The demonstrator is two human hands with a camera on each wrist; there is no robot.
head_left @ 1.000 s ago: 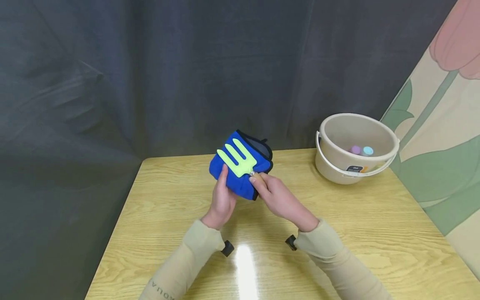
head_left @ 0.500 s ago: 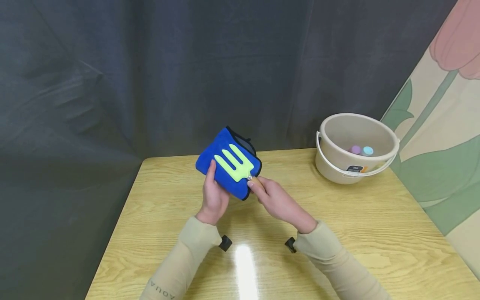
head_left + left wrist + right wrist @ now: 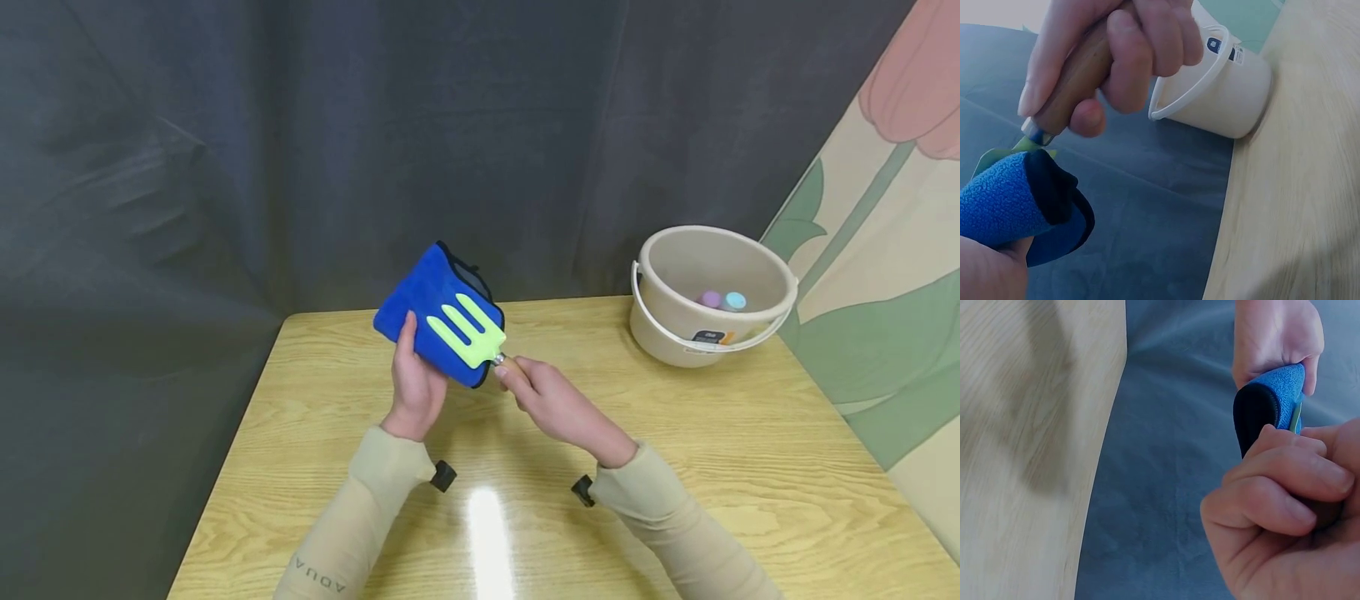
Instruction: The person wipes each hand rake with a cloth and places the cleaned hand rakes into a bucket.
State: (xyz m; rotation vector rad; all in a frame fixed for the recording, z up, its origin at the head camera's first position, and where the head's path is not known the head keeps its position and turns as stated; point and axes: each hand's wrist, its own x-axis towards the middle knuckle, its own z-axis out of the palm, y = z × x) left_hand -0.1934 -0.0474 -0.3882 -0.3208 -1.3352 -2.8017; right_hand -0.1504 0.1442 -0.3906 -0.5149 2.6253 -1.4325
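Observation:
A blue cloth (image 3: 420, 292) with a black edge is held up over the table in my left hand (image 3: 417, 385). The thumb lies on the cloth's front and the other fingers are behind it. My right hand (image 3: 553, 400) grips the wooden handle (image 3: 1085, 69) of a garden hand fork (image 3: 480, 343). Its lime-green tines lie in front of the cloth and point up and left. In the left wrist view the cloth (image 3: 997, 203) looks rolled or bent at its black edge. Whether the tines press on the cloth, I cannot tell.
A beige bucket (image 3: 656, 329) with a white handle stands at the back right of the wooden table (image 3: 315, 417). Inside it are a purple-topped thing (image 3: 709, 299) and a light-blue-topped one (image 3: 734, 302). A dark curtain (image 3: 450, 125) hangs behind the table.
My left hand has moved left and slightly up with the cloth. The cloth has slid leftward behind the fork, which has shifted a little left and down. The bucket has stayed put.

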